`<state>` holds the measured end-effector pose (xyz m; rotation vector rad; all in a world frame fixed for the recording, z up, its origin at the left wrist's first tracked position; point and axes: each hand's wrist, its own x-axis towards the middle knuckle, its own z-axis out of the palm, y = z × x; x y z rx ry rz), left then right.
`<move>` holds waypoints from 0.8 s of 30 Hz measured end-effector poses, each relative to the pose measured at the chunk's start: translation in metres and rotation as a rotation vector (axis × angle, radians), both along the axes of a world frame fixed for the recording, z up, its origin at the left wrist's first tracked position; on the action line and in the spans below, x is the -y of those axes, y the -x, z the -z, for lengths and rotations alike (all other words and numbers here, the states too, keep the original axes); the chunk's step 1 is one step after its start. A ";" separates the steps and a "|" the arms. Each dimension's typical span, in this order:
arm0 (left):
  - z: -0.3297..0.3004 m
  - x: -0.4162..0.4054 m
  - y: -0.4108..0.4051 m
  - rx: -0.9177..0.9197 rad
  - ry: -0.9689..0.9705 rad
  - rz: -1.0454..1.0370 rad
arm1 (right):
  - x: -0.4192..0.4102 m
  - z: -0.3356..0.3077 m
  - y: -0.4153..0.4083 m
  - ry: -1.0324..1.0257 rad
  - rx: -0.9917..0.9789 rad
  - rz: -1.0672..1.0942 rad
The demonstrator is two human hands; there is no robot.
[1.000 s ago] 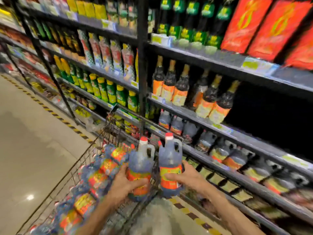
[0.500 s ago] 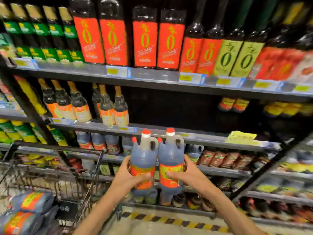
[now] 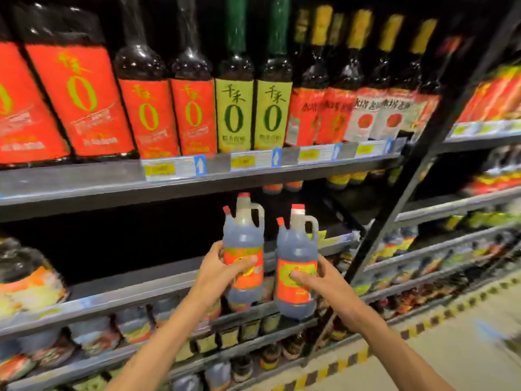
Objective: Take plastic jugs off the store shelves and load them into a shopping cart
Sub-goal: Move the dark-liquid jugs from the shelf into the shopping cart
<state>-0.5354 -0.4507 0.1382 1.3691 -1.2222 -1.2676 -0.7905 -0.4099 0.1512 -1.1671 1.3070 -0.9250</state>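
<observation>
Jugs, left jug in left hand, right jug in right hand, labels blurred, palms hidden.

Dark metal shelving filled the view; below its base, a pale floor carried yellow-black hazard tape.

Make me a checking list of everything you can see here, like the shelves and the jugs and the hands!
Surface: grey shelf with price tags along its edge; the bay behind the jugs looks dark and mostly bare.
Job's things: left jug and right jug, both upright, red caps, orange labels, dark liquid. Cart not in view.
Clutter: tall dark bottles with orange or green labels above; blurred jars on lower shelves.
Hands: left hand grips the left jug; right hand grips the right jug.
Cables: nothing seen.
Surroundings: black shelf post; floor with yellow-black stripe.
</observation>
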 end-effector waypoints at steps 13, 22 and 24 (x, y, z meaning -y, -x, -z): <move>0.003 0.165 0.109 0.074 0.042 -0.068 | 0.085 -0.009 0.086 0.060 0.044 0.123; 0.015 0.184 0.145 0.374 0.066 -0.097 | 0.165 -0.005 0.134 0.152 0.036 0.079; 0.022 0.183 0.147 0.357 0.074 -0.118 | 0.183 0.001 0.136 0.197 -0.022 0.094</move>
